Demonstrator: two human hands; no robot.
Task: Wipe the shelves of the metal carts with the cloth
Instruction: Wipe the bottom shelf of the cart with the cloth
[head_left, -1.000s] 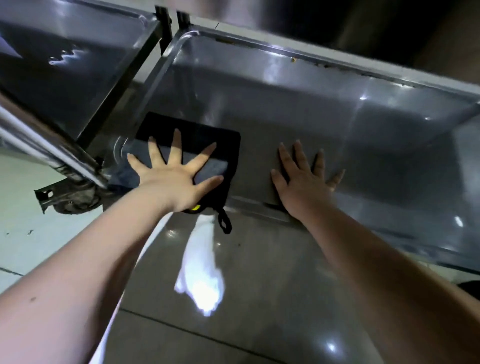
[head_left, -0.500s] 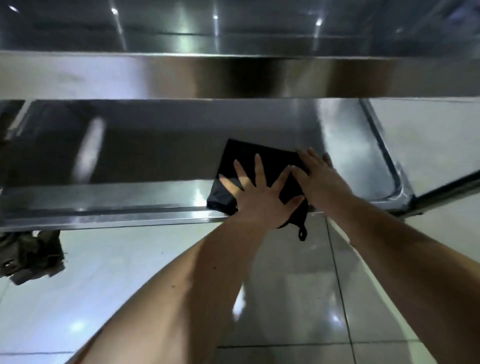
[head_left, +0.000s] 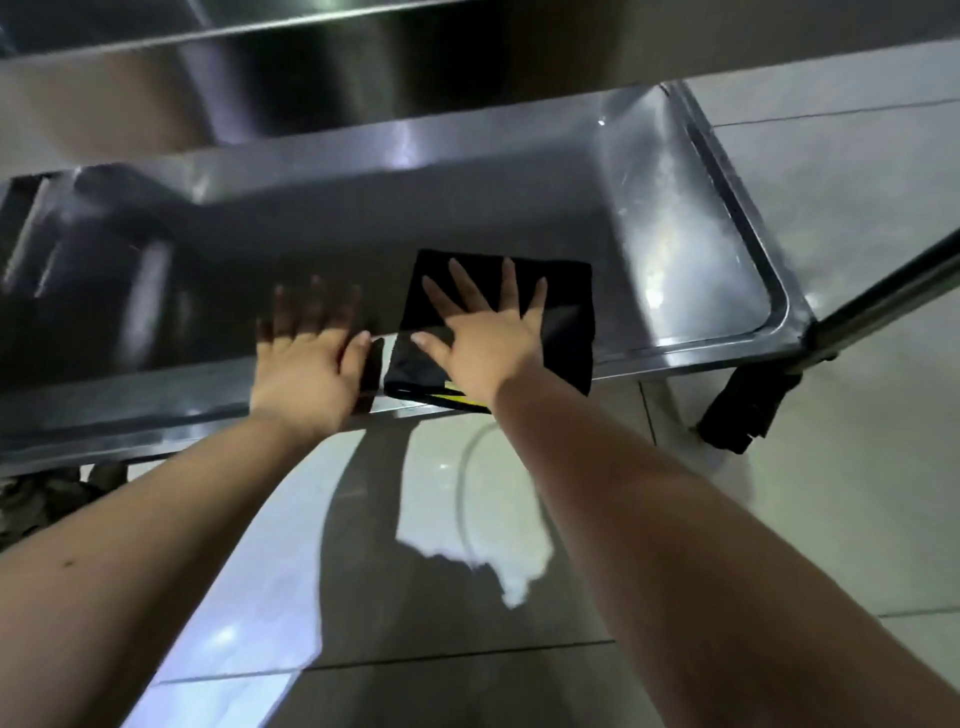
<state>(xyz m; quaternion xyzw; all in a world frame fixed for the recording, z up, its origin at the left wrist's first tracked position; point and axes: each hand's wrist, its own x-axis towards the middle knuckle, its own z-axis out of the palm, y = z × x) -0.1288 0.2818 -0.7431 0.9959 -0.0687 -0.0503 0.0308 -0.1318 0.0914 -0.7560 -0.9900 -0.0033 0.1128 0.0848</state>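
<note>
Switched from left grip (head_left: 306, 364) to right grip (head_left: 488, 343), both spread flat, the black cloth (head_left: 566, 312) wants even pressure sweeping toward 3 o'clock along the shelf (head_left: 675, 234).

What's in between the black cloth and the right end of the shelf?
Nothing but bare, shiny shelf. From the black cloth to the raised rim the metal lies empty, as the head view shows.

Head camera looks steeply down, close over shelf (head_left: 675, 234).
</note>
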